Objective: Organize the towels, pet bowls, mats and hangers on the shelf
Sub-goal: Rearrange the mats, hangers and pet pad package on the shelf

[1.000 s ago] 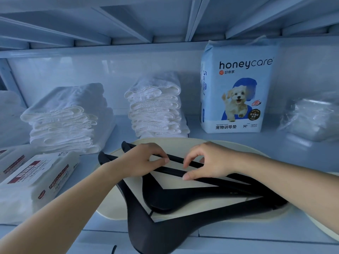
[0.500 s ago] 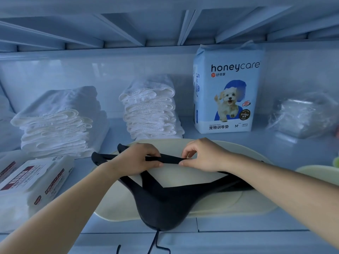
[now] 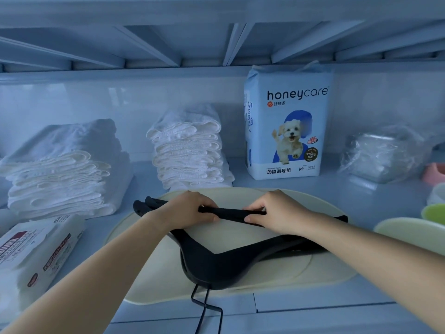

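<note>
Black hangers lie stacked on a cream oval mat at the shelf's front, hooks hanging over the edge. My left hand and my right hand both grip the hangers' crossbars, side by side, fingers curled round them. Two stacks of folded white towels stand behind: a wide stack at left and a taller stack in the middle. Pet bowls sit at far right: a pink bowl and a green bowl, both partly cut off.
A honeycare training-pad pack stands upright at the back. A clear plastic bag of white items lies to its right. Wrapped packs lie at front left. A pale round mat or dish is at right. The upper shelf hangs low overhead.
The spread-out hangers have been gathered into one aligned stack on the mat. Both hands stay on the crossbars, now closer over the bars.
</note>
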Tool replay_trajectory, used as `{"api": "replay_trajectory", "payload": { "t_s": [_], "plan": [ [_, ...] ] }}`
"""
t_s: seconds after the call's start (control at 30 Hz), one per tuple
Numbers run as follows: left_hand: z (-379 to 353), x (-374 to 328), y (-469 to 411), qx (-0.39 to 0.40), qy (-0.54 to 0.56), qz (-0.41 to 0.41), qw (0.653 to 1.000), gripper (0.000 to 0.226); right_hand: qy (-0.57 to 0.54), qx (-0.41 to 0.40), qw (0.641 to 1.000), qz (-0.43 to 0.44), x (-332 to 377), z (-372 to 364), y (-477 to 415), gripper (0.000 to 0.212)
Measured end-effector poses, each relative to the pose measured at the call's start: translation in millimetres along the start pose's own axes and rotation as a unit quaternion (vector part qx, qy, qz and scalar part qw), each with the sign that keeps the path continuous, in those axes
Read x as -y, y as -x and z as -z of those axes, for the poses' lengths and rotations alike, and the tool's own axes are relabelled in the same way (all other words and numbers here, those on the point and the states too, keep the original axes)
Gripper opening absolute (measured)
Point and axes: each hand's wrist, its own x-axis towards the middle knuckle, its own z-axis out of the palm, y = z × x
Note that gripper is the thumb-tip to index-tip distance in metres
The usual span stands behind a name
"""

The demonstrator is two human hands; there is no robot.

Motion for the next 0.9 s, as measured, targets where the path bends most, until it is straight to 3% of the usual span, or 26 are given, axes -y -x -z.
{"api": "replay_trajectory", "payload": {
  "t_s": [0.23, 0.47, 0.63, 0.9],
  "plan": [
    [2.0, 5.3, -2.5, -0.011, -0.013, -0.01, 1.0, 0.019, 0.032, 0.035, 0.999, -0.001, 0.2, 6.2, -9.5, 0.021],
    [22.6, 37.9, 13.0, -0.036, -0.02, 0.068, 0.997, 0.013, 0.038, 0.024, 0.999, 0.02, 16.1, -1.4, -60.4, 0.03],
    [19.6, 39.1, 17.4, -0.062, -0.021, 0.097, 0.993, 0.018, 0.041, 0.041, 0.998, -0.001, 12.7, -5.2, -70.0, 0.022],
    [19.1, 36.9, 9.2, -0.017, -0.004, 0.078, 0.997, 0.019, 0.039, 0.045, 0.998, -0.008, 7.2, -0.1, -62.4, 0.027]
  ]
}}
